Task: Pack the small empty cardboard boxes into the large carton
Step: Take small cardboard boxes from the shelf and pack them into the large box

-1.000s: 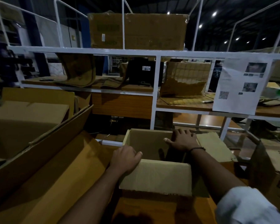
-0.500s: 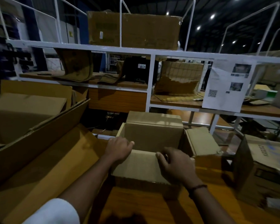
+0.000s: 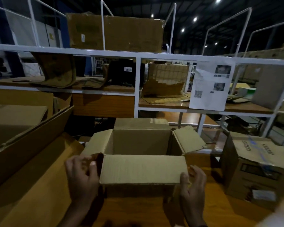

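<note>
Both hands are at the near corners of the small box (image 3: pixel 143 171). Right hand (image 3: pixel 193 182): thumb pressed on the right end of the near flap, fingers curled round the box's right side, so it grasps the box. Left hand (image 3: pixel 82 176): fingers curled at the left near corner, thumb up, all blurred; can't tell if it grips or only touches.

The small box stands upright on the wooden table (image 3: pixel 138 212) straight ahead of me. All four flaps are open, with the near one folded down toward me between my hands.

The large carton (image 3: pixel 31 141) is just left of the small box. Its long wall leans, one flap spreads down beside my left hand, and more brown cardboard shows inside it. A printed box (image 3: pixel 256 169) sits to the right, near the small box but apart from it.

Behind stands a white rack (image 3: pixel 138 54) with a paper sheet (image 3: pixel 210 86) hanging on its front. A big box (image 3: pixel 116 31) is on the top shelf and torn cardboard (image 3: pixel 164 84) on the middle shelf.
</note>
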`<state>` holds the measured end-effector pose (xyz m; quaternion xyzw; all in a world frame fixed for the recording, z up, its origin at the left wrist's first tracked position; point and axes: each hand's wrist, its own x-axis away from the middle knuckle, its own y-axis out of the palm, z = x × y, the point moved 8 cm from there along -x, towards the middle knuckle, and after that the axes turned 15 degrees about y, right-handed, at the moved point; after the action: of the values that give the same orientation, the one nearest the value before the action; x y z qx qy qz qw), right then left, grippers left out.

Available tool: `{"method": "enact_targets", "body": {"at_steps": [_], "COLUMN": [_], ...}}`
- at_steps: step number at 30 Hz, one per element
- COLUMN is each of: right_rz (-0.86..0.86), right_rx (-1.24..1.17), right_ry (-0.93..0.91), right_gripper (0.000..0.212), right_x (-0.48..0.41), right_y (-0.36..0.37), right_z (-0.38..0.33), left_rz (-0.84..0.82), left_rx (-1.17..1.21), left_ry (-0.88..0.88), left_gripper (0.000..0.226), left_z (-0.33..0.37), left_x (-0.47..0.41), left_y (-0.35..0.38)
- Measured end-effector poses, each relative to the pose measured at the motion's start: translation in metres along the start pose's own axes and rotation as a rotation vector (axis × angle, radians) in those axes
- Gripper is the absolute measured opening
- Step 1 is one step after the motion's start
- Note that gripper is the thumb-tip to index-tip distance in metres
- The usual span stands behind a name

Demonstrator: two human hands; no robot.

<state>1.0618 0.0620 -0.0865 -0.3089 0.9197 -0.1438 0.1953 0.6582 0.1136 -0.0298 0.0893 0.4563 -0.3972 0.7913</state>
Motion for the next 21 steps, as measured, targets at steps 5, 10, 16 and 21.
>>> {"method": "enact_targets", "body": {"at_steps": [5, 10, 16, 21], "right_rz": [-0.053, -0.314, -0.400, -0.321], "right_rx": [0.018, 0.218, 0.159, 0.108], "right_ry": [-0.095, -0.200, -0.225, -0.249], "right_gripper": [0.073, 0.061, 0.078, 0.073], "right_x": [0.005, 0.015, 0.016, -0.005], "right_y": [0.001, 0.037, 0.046, 0.026], "right_z": [0.029, 0.045, 0.025, -0.015], "left_rz": [-0.310, -0.648, -0.739, -0.576], "left_rx": [-0.067, 0.037, 0.072, 0.178], "left_ry": [-0.053, -0.101, -0.271, -0.079], "left_gripper": [0.036, 0.061, 0.099, 0.070], "left_z": [-0.045, -0.049, -0.081, -0.022], "left_x": [0.056, 0.099, 0.122, 0.075], "left_y": [0.031, 0.072, 0.099, 0.077]}}
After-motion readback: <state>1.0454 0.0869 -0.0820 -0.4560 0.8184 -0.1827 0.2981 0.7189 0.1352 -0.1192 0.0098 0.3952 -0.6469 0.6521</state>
